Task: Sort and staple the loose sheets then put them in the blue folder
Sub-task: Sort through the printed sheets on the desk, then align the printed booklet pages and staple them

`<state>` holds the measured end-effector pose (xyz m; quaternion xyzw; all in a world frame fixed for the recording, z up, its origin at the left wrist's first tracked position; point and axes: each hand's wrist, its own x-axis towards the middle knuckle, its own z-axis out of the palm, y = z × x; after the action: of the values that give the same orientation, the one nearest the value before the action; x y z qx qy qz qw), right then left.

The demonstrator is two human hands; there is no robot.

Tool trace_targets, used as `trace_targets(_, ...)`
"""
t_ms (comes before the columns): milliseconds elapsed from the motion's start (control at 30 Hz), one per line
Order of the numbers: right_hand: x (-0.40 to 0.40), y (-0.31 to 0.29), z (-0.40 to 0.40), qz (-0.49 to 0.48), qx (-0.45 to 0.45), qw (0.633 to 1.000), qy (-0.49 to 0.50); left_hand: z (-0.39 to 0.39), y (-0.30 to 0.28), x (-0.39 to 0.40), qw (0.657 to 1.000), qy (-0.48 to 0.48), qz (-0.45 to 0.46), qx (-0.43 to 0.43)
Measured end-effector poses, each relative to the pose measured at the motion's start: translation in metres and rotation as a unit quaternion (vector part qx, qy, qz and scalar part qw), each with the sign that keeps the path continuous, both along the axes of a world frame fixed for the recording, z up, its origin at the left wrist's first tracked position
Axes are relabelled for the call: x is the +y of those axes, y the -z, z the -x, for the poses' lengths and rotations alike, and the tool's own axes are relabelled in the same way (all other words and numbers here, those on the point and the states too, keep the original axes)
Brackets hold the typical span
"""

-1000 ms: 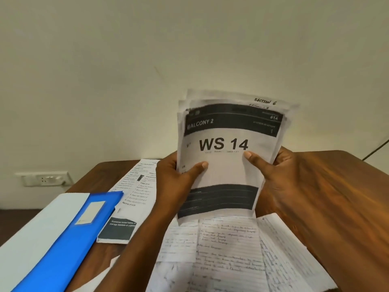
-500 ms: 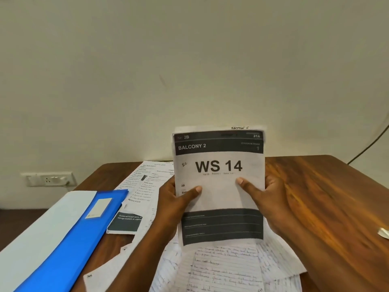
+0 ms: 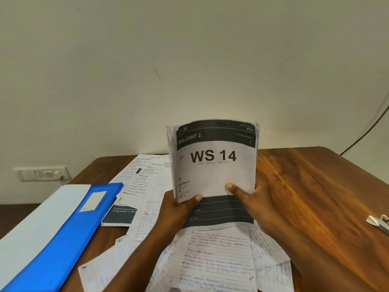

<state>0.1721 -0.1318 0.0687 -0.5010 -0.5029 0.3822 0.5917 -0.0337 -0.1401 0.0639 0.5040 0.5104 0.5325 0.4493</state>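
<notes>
I hold a stack of sheets [image 3: 214, 171] upright above the table, its front page printed "WS 14" and "BALCONY 2". My left hand [image 3: 179, 209] grips its lower left edge, thumb on the front. My right hand [image 3: 254, 205] grips the lower right edge, thumb also on the front. Handwritten lined sheets [image 3: 219, 260] lie loose on the table under the stack. The blue folder [image 3: 63, 234] lies closed at the left. A silver stapler [image 3: 381, 223] shows only partly at the right edge.
A printed instruction sheet [image 3: 145, 175] with a dark card [image 3: 120, 216] on it lies between the folder and my hands. A pale sheet [image 3: 31, 224] lies under the folder. The brown wooden table [image 3: 311, 186] meets a wall with a socket [image 3: 42, 173].
The fanned sheets have been squared into a neater stack. My hands have slid lower on the stack, which now bows slightly; the stapler has come into view at the right.
</notes>
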Motion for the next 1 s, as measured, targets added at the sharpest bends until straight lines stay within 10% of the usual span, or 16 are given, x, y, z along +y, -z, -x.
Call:
trace_targets(633, 0.001, 0.001, -0.009, 0.114, -0.03, 0.992, -0.048, 0.012, 0.01, 0.008, 0.998, -0.011, 0.06, -0.009)
trace_targets(1000, 0.015, -0.012, -0.06, 0.126, 0.001, 0.989, -0.074, -0.008, 0.015, 0.002, 0.977, 0.164, 0.133, -0.031)
